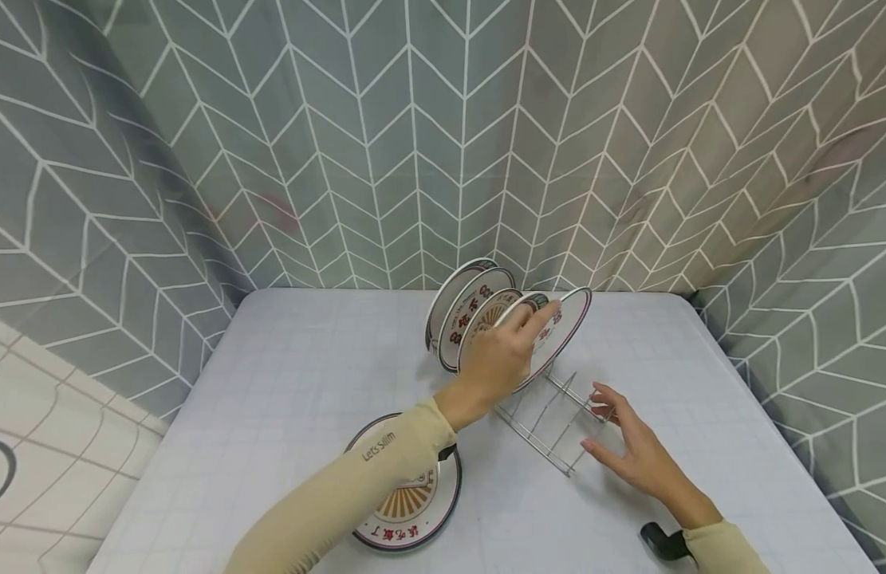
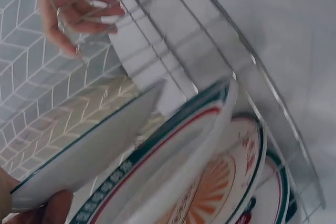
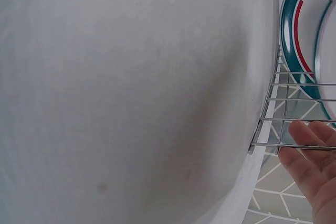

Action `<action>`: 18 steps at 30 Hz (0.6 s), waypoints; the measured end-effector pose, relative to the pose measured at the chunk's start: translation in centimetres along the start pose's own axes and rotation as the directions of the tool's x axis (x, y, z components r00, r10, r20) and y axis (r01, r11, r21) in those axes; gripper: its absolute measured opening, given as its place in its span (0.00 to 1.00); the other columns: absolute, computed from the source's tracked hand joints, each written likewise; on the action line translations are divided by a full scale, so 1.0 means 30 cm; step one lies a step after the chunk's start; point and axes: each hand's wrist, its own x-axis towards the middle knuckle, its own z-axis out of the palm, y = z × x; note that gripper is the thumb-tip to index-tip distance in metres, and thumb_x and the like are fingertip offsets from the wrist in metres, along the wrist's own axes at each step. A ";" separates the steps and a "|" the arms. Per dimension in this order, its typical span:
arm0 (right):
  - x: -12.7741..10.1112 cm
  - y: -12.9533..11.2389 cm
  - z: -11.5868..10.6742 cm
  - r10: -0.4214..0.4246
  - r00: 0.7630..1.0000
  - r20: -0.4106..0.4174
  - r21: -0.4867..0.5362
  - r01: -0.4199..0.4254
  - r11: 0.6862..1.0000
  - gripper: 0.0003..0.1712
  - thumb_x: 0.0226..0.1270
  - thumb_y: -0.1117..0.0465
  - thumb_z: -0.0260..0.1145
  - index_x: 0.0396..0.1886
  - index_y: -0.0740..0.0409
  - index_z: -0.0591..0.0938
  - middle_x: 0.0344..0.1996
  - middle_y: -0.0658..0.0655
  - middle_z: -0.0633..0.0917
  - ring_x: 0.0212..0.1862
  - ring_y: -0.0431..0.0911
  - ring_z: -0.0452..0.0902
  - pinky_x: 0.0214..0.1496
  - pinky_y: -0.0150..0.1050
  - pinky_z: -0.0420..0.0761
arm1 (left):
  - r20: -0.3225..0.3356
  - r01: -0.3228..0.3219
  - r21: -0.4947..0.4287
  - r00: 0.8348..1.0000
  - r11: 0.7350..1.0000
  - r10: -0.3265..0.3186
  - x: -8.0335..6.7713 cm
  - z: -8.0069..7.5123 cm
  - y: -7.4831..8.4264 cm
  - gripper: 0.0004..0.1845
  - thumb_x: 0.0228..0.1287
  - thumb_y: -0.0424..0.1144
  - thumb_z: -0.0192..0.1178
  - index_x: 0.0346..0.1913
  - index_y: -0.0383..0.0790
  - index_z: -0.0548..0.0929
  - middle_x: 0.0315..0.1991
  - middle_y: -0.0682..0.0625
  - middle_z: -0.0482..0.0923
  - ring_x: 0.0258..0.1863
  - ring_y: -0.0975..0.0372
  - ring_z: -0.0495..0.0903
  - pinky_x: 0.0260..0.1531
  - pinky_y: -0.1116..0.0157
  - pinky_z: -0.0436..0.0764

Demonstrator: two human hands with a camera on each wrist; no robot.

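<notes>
A wire plate rack (image 1: pixel 546 418) stands on the white table (image 1: pixel 306 375) and holds several upright plates with red and green rims (image 1: pixel 460 307). My left hand (image 1: pixel 534 320) reaches over them and pinches the top rim of the front plate (image 1: pixel 568 331), which leans forward in the rack. In the left wrist view that front plate (image 2: pixel 89 148) tilts away from the others, with a fingertip (image 2: pixel 50 208) on its rim. My right hand (image 1: pixel 602 422) rests with straight fingers on the rack's empty front end; its fingers (image 3: pixel 310 153) touch the rack wires (image 3: pixel 270 106).
One more plate (image 1: pixel 414 506) lies flat on the table near the front edge, partly under my left forearm. Grey chevron-patterned curtains (image 1: pixel 443 135) close off the back and both sides. A tiled floor (image 1: pixel 48 446) shows at the left.
</notes>
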 end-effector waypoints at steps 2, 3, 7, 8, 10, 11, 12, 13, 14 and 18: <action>0.001 0.000 0.001 -0.001 1.000 0.005 0.004 0.001 1.000 0.50 0.49 0.62 0.73 0.70 0.55 0.57 0.54 0.60 0.75 0.50 0.52 0.73 0.55 0.17 0.63 | 0.040 0.010 0.023 0.999 1.000 -0.011 -0.012 0.014 0.005 0.34 0.54 0.30 0.59 0.66 0.51 0.65 0.35 0.53 0.70 0.10 0.69 0.61 0.09 0.77 0.59; 0.002 -0.001 0.002 -0.001 1.000 0.008 0.001 0.001 1.000 0.50 0.49 0.61 0.73 0.70 0.54 0.57 0.54 0.60 0.75 0.50 0.52 0.73 0.55 0.17 0.63 | 0.058 0.020 0.025 0.998 0.999 -0.022 -0.020 0.020 0.007 0.35 0.53 0.29 0.59 0.66 0.51 0.65 0.35 0.53 0.70 0.10 0.69 0.61 0.09 0.77 0.58; 0.005 0.001 0.003 0.005 1.000 0.011 -0.008 -0.004 1.000 0.51 0.49 0.61 0.73 0.71 0.51 0.56 0.55 0.60 0.74 0.51 0.53 0.73 0.56 0.16 0.61 | 0.092 0.067 0.027 0.993 0.997 -0.069 -0.048 0.038 0.009 0.36 0.52 0.27 0.58 0.67 0.50 0.64 0.34 0.52 0.70 0.10 0.68 0.61 0.08 0.76 0.58; 0.006 0.002 0.002 0.006 1.000 0.011 -0.009 -0.006 1.000 0.51 0.49 0.61 0.73 0.71 0.51 0.55 0.55 0.60 0.73 0.51 0.53 0.73 0.57 0.16 0.60 | 0.093 0.081 0.025 0.992 0.996 -0.083 -0.052 0.038 0.010 0.37 0.52 0.26 0.57 0.67 0.50 0.63 0.33 0.52 0.70 0.10 0.68 0.62 0.08 0.75 0.59; 0.006 0.003 0.001 0.009 1.000 0.006 -0.013 -0.009 1.000 0.52 0.49 0.61 0.74 0.71 0.51 0.55 0.55 0.59 0.73 0.51 0.53 0.73 0.57 0.15 0.59 | 0.096 0.103 0.024 0.990 0.994 -0.104 -0.057 0.038 0.011 0.38 0.52 0.24 0.57 0.67 0.48 0.62 0.33 0.51 0.69 0.11 0.67 0.64 0.09 0.75 0.61; 0.006 0.004 0.000 0.010 1.000 0.004 -0.012 -0.010 1.000 0.52 0.49 0.60 0.74 0.71 0.50 0.55 0.55 0.59 0.73 0.51 0.53 0.73 0.57 0.15 0.59 | 0.103 0.108 0.028 0.989 0.994 -0.110 -0.059 0.036 0.013 0.38 0.52 0.24 0.58 0.67 0.46 0.61 0.33 0.50 0.69 0.11 0.67 0.64 0.09 0.75 0.61; 0.005 0.004 0.000 0.011 1.000 0.003 -0.011 -0.011 1.000 0.52 0.49 0.60 0.74 0.71 0.51 0.56 0.55 0.59 0.74 0.51 0.53 0.73 0.57 0.15 0.59 | 0.110 0.113 0.035 0.987 0.993 -0.116 -0.062 0.033 0.015 0.38 0.51 0.23 0.58 0.67 0.45 0.60 0.33 0.50 0.68 0.12 0.67 0.65 0.09 0.75 0.62; 0.005 0.005 0.000 0.010 1.000 0.002 -0.013 -0.010 1.000 0.51 0.49 0.60 0.74 0.71 0.51 0.56 0.55 0.59 0.74 0.51 0.53 0.73 0.57 0.15 0.59 | 0.119 0.117 0.044 0.985 0.992 -0.122 -0.065 0.031 0.017 0.39 0.50 0.23 0.58 0.67 0.44 0.59 0.33 0.50 0.67 0.12 0.66 0.66 0.09 0.75 0.63; 0.004 0.005 0.000 0.011 1.000 0.003 -0.013 -0.011 1.000 0.51 0.49 0.60 0.74 0.71 0.51 0.56 0.55 0.59 0.74 0.50 0.53 0.73 0.57 0.15 0.59 | 0.127 0.122 0.052 0.984 0.991 -0.128 -0.068 0.028 0.019 0.39 0.50 0.22 0.59 0.67 0.43 0.59 0.33 0.49 0.67 0.12 0.66 0.67 0.09 0.75 0.63; 0.001 0.008 0.005 0.013 1.000 0.003 -0.006 -0.013 1.000 0.51 0.49 0.60 0.74 0.71 0.50 0.56 0.55 0.59 0.74 0.51 0.53 0.73 0.57 0.16 0.60 | 0.166 0.136 0.097 0.975 0.986 -0.150 -0.074 0.022 0.029 0.41 0.48 0.24 0.61 0.67 0.43 0.58 0.34 0.49 0.67 0.12 0.65 0.69 0.09 0.74 0.64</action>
